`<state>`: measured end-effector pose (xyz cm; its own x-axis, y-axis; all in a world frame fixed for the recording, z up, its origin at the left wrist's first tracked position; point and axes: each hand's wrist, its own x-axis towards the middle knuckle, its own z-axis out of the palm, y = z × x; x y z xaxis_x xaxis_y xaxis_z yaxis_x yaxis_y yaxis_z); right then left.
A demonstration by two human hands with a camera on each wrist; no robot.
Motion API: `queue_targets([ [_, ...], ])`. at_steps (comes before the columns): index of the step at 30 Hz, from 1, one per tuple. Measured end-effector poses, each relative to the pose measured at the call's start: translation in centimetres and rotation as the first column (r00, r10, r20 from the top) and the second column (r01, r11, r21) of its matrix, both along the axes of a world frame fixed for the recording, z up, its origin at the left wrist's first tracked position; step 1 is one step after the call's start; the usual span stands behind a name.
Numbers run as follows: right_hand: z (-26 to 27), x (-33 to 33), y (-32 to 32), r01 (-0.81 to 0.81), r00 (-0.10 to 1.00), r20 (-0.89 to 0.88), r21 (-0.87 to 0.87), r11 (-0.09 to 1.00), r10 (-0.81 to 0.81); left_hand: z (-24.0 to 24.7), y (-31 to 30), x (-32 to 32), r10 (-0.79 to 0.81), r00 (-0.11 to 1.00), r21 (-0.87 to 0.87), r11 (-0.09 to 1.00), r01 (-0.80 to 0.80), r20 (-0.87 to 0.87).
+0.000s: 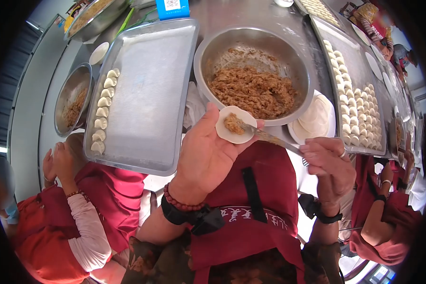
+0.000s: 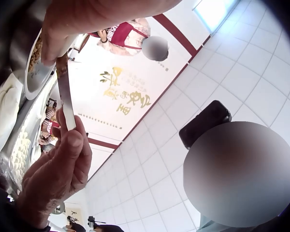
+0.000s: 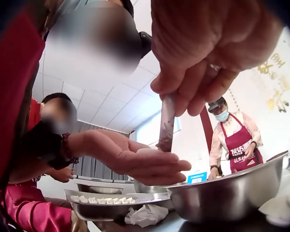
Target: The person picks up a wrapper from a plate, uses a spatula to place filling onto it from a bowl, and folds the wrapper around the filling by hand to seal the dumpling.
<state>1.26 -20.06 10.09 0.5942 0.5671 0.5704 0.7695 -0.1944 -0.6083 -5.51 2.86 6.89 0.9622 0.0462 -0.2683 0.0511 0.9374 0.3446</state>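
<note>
My left hand (image 1: 206,154) is palm up with a round dough wrapper (image 1: 231,136) lying across its fingers. Brown filling (image 1: 233,124) sits on the wrapper, touched by the tip of a flat metal spatula (image 1: 279,142). The spatula's handle end is pinched by my right hand (image 1: 330,165). In the right wrist view the left hand (image 3: 121,154) has its fingers extended under the wrapper (image 3: 147,152), and the blade (image 3: 167,121) points down from the right hand (image 3: 208,53). The left wrist view shows the right hand (image 2: 58,169) gripping the spatula (image 2: 65,89).
Just beyond the hands stands a steel bowl of filling (image 1: 253,90). A tray (image 1: 144,94) with a column of dumplings is at left, a fuller tray (image 1: 326,38) at right. Wrappers (image 1: 315,116) lie on a plate beside the bowl. People sit on both sides.
</note>
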Motion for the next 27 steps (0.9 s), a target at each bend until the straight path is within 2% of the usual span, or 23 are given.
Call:
queue_targets([
  [2,-0.1,-0.3,-0.2,0.033,0.987,-0.159,0.146,0.989,-0.009,0.0,0.1,-0.2,-0.005,1.000,0.008,1.000,0.005,-0.003],
  [3,-0.1,-0.3,0.0,0.009,0.985,-0.171,0.209,0.978,0.027,0.1,0.1,-0.3,-0.007,1.000,-0.001,1.000,0.007,-0.012],
  [6,-0.6,-0.8,0.8,0.144,0.915,-0.402,0.238,0.961,-0.038,0.5,-0.2,-0.4,-0.024,0.999,0.041,0.999,0.026,-0.031],
  [7,-0.8,-1.2,0.7,0.277,0.830,-0.533,0.141,0.950,-0.163,0.6,-0.4,-0.4,-0.032,0.999,0.065,0.997,0.035,-0.037],
  [10,-1.6,-0.1,1.4,0.345,0.650,-0.743,0.100,0.933,-0.160,0.7,-0.8,-0.7,-0.023,0.999,0.027,0.999,0.024,-0.048],
  [17,-2.4,0.9,0.9,0.331,0.575,-0.809,0.095,0.939,-0.120,0.1,-0.9,-1.1,-0.006,0.998,0.011,1.000,0.007,-0.064],
  [23,-1.6,0.5,0.7,0.371,0.613,-0.787,0.205,0.906,-0.072,-0.3,-0.5,-1.3,-0.001,0.999,0.000,1.000,0.001,-0.038],
  [27,-1.7,0.5,1.9,0.359,0.619,-0.781,0.187,0.914,-0.084,-0.2,-0.7,-1.4,-0.001,0.998,0.026,1.000,0.003,-0.055],
])
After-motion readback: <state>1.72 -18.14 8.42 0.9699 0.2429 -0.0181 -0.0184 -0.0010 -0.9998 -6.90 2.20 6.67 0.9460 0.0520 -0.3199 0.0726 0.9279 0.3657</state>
